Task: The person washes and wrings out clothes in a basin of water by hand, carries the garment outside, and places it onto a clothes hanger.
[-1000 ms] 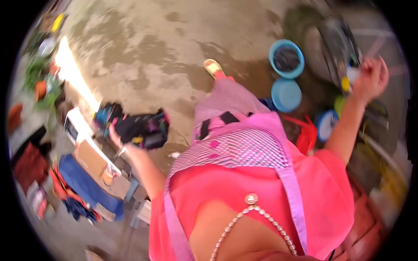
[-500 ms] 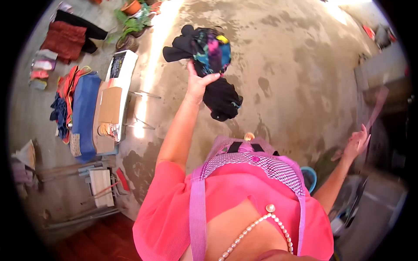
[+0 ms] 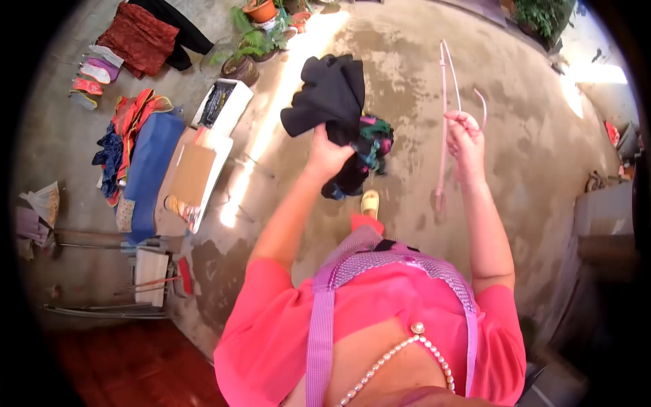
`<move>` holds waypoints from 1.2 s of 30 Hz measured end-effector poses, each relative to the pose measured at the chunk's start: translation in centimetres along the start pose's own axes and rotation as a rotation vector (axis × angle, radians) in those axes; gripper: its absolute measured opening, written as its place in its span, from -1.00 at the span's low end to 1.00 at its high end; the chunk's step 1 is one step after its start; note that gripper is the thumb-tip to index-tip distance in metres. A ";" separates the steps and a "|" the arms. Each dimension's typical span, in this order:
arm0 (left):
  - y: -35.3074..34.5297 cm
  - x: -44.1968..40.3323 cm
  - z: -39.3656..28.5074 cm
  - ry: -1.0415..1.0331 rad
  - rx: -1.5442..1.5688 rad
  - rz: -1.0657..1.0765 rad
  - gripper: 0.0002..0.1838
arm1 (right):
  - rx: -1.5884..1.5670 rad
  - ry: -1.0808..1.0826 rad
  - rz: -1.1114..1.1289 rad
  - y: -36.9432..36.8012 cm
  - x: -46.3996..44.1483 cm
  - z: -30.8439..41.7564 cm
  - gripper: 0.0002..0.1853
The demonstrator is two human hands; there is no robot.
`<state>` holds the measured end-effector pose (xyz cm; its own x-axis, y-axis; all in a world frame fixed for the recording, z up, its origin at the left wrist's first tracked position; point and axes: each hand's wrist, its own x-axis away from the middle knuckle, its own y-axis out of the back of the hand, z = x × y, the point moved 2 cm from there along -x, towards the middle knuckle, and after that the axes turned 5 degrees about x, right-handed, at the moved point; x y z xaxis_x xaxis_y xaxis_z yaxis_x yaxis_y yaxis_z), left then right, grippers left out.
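Observation:
My left hand (image 3: 327,157) is closed around a black garment (image 3: 331,91), whose dark folds fan out above the fingers. A part with a multicoloured pattern hangs below and to the right of the hand. Off to the right, my right hand (image 3: 466,144) is raised with its fingers curled around a thin pink clothes hanger (image 3: 443,159). The hanger's hook end curves beside the fingers, and its long side runs up and down past the hand. Garment and hanger are apart.
On the left stands a table with a blue cloth (image 3: 152,176), orange clothing (image 3: 132,125), a cardboard piece (image 3: 188,175) and a white box (image 3: 230,102). Beyond are hanging clothes (image 3: 141,39) and potted plants (image 3: 251,44). The concrete floor (image 3: 407,244) has damp patches.
The pink hanger has come up from the far right to in front of me in my right hand. The garment has turned and spread, showing more black cloth. My view has shifted.

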<state>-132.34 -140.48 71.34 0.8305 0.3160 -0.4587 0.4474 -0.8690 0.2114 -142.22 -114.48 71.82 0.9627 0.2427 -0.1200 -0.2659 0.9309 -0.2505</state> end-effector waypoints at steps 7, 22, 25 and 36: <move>2.1 -14.2 6.3 -0.047 0.465 -0.039 -0.30 | 0.045 -0.403 0.313 -7.8 -14.1 -4.1 -0.65; 2.1 -39.4 13.2 0.165 0.068 0.060 -0.15 | 0.777 0.781 0.507 -12.8 -43.7 4.7 -0.71; 1.0 -43.6 12.5 0.057 -0.154 0.252 -0.15 | 0.639 0.309 0.615 -14.6 -47.0 9.3 -0.77; 1.4 -56.8 13.8 0.016 -0.149 -0.243 -0.79 | 0.302 0.202 0.176 -25.7 -60.6 21.2 -0.82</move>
<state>-183.47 -164.87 85.74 0.6976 0.5152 -0.4980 0.6768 -0.7019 0.2219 -192.62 -147.33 105.90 0.8663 0.3750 -0.3299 -0.3698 0.9256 0.0809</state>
